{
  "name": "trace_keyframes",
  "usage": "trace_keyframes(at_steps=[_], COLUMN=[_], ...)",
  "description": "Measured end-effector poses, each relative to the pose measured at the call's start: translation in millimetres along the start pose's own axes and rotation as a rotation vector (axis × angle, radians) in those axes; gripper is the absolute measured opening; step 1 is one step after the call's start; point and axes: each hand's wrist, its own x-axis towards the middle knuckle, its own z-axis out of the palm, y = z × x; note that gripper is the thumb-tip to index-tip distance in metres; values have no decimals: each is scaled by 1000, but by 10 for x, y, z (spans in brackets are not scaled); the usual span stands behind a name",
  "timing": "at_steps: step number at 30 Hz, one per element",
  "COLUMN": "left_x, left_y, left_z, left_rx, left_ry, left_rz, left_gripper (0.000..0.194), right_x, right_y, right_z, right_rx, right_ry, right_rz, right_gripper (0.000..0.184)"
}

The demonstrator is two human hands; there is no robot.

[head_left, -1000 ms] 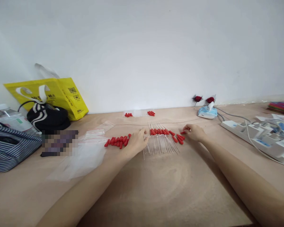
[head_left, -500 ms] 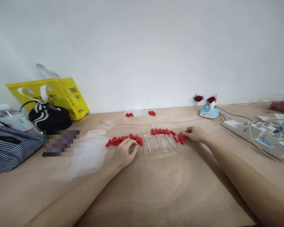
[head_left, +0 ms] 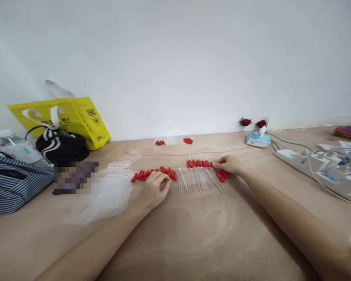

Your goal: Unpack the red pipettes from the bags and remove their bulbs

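My left hand (head_left: 156,188) rests on the table with its fingers curled in and thumb near the index finger; nothing shows in it. Just beyond it lies a loose pile of red rubber dropper bulbs (head_left: 144,174). My right hand (head_left: 228,164) pinches a red dropper bulb (head_left: 212,164) at the right end of a row of droppers with red bulbs (head_left: 197,163). Several more loose bulbs (head_left: 223,178) lie beneath that hand. In front of the row, thin clear dropper tubes (head_left: 197,180) lie side by side, bare of bulbs.
Clear zip bags (head_left: 111,191) lie left of the bulbs. Bagged red bulbs (head_left: 188,140) lie by the wall. A yellow bag (head_left: 96,125), black cap (head_left: 61,145) and striped pouch (head_left: 17,187) stand left. Right are tissues (head_left: 257,139) and a power strip (head_left: 318,171) with cables.
My right hand has moved left from the loose bulbs to the end of the row. The loose bulbs on the right have shifted. My left hand stays in place.
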Motion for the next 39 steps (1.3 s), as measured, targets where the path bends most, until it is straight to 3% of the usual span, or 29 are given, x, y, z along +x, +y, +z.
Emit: trace_keyframes(at_steps=[4,11,14,18,22,29,39], left_x=[-2,-4,-2,-7,-10,9,19], left_y=[1,-9,8,36,79,212,245], left_z=[-12,-5,-12,-24,-24,-21,78], left_rx=[12,56,94,192,225,162,148], left_ry=[-8,-4,48,93,35,-48,33], left_rz=[-8,-5,-12,56,230,274,366], left_gripper=[9,9,12,37,25,15,15], right_x=[45,-67,-290,-659,-869,-909,-924], right_y=[-73,-174,-291,-430,-486,-492,-569], right_z=[32,-145,-40,309,567,677,730], right_rx=[56,118,157,38,-133,-149,-256], right_ry=[-22,166,164,292,372,452,622], right_rz=[39,29,-102,-639,-930,-998,-1082], right_gripper=[23,17,17,13,8,9,12])
